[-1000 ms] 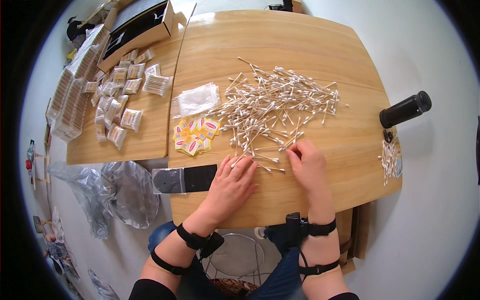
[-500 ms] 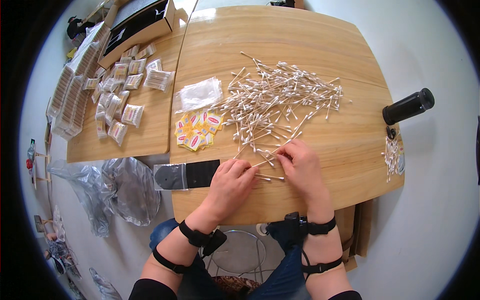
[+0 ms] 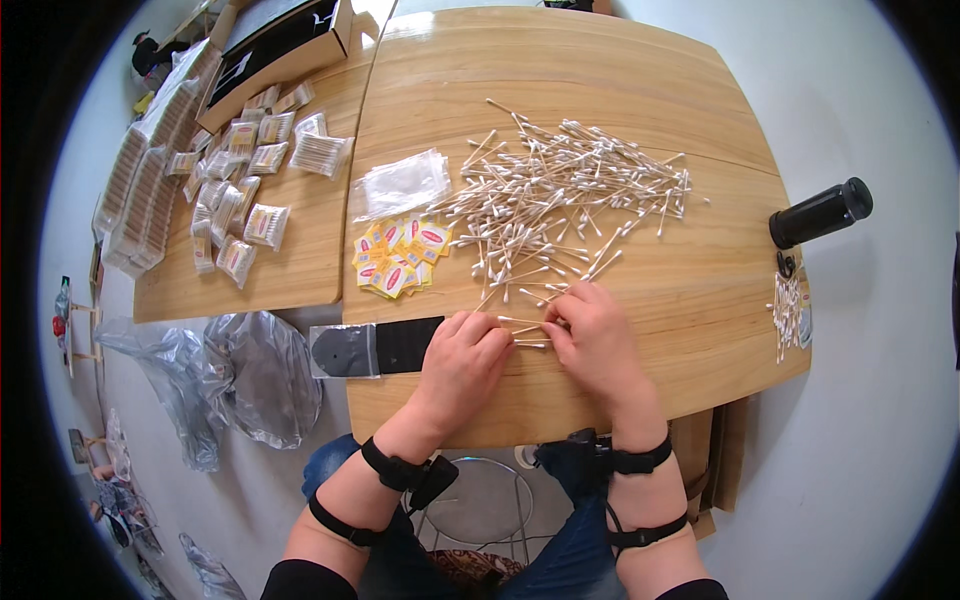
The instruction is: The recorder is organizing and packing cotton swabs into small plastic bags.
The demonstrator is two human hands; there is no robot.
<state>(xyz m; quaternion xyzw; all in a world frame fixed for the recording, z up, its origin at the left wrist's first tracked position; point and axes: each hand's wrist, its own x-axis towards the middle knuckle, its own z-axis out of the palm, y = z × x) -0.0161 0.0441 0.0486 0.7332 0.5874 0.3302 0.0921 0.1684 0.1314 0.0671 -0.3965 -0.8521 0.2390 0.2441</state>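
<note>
Near the front edge of the wooden table, my left hand is closed round a few cotton swabs, whose white tips stick out to the right. Close beside it, my right hand pinches at a swab lying between the two hands; its fingertips partly hide the grip. Just beyond my hands spreads a large loose pile of cotton swabs. By my left wrist lies a flat black piece with a clear pouch holding something dark.
Left of the pile lie clear plastic bags and yellow-and-white cards. Filled swab packets cover the left table, near an open cardboard box. At the right edge are a black bottle and more swabs.
My right hand has shifted slightly left and up, closer to my left hand. The swabs between the hands have changed position, now lying nearly level.
</note>
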